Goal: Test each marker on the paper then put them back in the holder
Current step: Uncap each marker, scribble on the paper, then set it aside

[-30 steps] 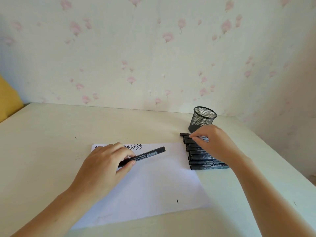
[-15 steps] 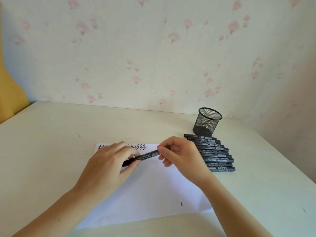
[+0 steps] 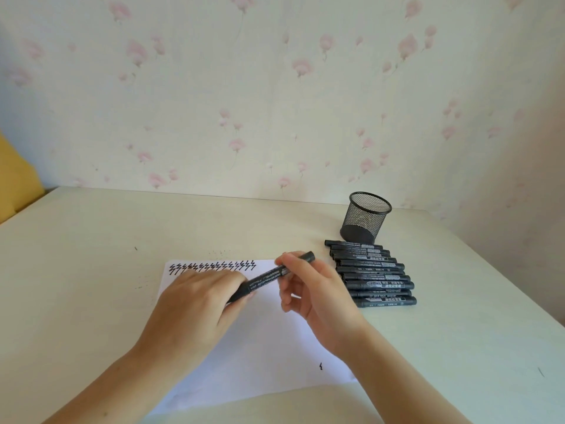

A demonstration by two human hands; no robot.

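Note:
A black marker (image 3: 266, 277) is held slantwise over the white paper (image 3: 260, 347). My left hand (image 3: 195, 304) grips its lower end, and my right hand (image 3: 308, 289) pinches the upper part near the cap end. A row of black zigzag marks (image 3: 212, 266) runs along the paper's top edge, and one small mark (image 3: 320, 366) sits near its lower right. Several black markers (image 3: 371, 273) lie side by side on the table right of the paper. Behind them stands the black mesh holder (image 3: 365, 217), upright, with nothing visible in it.
The pale table (image 3: 91, 255) meets a flowered wall at the back. Its right edge runs diagonally past the marker row. A yellow object (image 3: 15, 185) shows at the far left edge.
My right hand has left the marker row and moved left onto the upper end of the marker that my left hand holds. The marker has tilted up slightly.

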